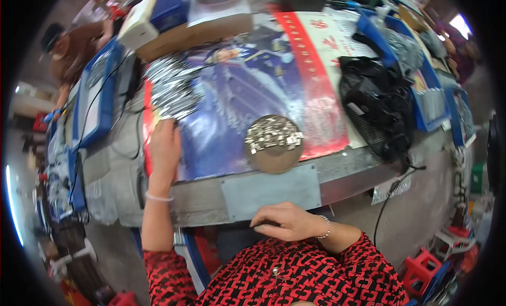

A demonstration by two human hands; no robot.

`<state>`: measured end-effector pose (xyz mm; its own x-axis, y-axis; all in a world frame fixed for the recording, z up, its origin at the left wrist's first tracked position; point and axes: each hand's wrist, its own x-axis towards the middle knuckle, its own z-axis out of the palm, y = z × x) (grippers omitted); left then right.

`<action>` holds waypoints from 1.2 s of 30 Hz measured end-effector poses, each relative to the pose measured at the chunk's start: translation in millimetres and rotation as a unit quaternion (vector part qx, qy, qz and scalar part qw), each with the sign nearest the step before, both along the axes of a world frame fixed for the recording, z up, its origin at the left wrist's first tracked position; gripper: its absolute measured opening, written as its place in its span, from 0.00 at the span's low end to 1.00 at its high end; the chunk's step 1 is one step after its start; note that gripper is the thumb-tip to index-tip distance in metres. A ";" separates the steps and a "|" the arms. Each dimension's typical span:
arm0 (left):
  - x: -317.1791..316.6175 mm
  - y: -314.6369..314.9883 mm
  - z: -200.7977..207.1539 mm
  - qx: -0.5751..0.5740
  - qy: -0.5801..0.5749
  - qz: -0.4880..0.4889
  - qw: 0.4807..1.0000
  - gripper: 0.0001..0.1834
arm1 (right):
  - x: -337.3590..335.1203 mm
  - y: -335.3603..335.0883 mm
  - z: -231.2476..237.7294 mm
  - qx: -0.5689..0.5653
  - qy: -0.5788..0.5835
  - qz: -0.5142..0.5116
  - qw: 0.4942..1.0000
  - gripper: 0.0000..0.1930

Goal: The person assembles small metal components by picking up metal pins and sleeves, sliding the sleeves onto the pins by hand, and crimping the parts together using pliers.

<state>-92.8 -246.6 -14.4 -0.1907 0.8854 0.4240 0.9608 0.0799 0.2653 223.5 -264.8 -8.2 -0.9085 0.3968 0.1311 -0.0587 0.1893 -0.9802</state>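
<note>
The left hand (166,141) is at the shiny metal strips (171,85) just beyond it, well apart from the half-curled right hand (287,220) (whether either grips anything, I cannot tell), and a careless tug could scatter them.

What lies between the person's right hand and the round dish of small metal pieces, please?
In the head view, a flat grey rectangular plate lies between the right hand and the round dish holding the small metal pieces.

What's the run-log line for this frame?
left hand: at silver strips, contact unclear | right hand: near plate, hold unclear | dish: shiny bits inside, on poster
</note>
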 end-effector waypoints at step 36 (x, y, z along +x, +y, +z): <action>-26.8 3.9 4.0 -0.020 0.024 -0.071 0.997 0.07 | -0.5 3.0 -0.5 -0.074 0.015 0.035 0.997 0.05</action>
